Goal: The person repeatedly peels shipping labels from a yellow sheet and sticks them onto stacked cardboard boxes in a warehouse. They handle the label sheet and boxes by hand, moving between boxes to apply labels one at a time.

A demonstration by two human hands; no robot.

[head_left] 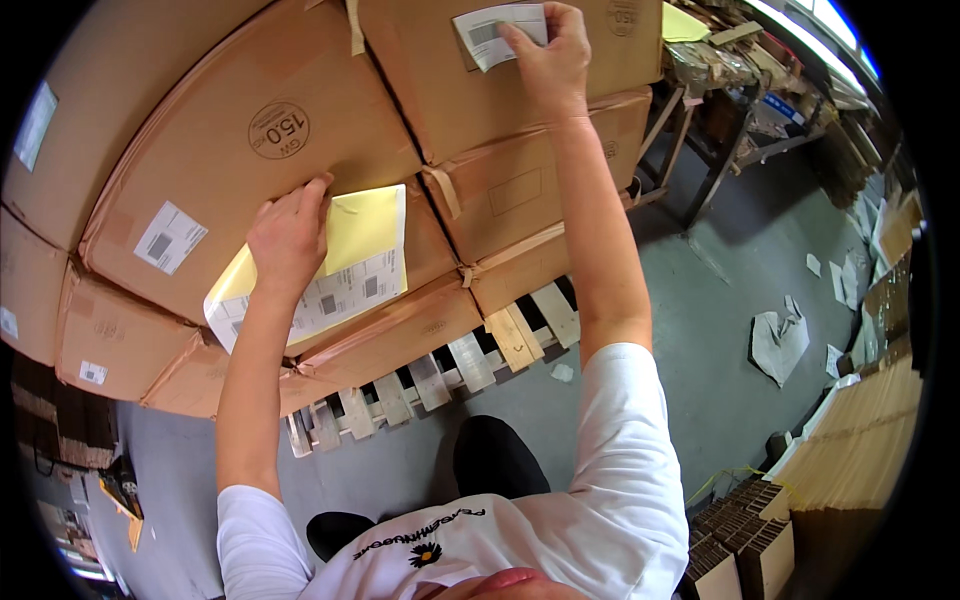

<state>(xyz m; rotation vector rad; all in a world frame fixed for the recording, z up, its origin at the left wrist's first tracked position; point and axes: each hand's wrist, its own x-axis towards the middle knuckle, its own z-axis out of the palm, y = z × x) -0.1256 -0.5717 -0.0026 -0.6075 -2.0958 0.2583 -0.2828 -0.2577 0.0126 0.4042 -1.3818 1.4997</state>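
From the head view, taped brown cardboard boxes [270,150] are stacked on a slatted wooden pallet [440,375]. The left hand [290,235] lies flat, fingers together, pinning a yellow-backed sheet of labels [355,265] to a box face. The right hand [550,60], arm stretched up, presses a white label [490,30] against an upper box [500,90], fingers spread on its edge.

Your left hand [290,238] covers a good chunk of the yellow label sheet [340,262], so you can't see how it's gripped underneath. Same up top: your right hand [552,55] hides one end of the white label [492,28]. The stacked cardboard boxes [250,150] run off the top and left edges, and the wooden pallet [440,375] mostly disappears under them.
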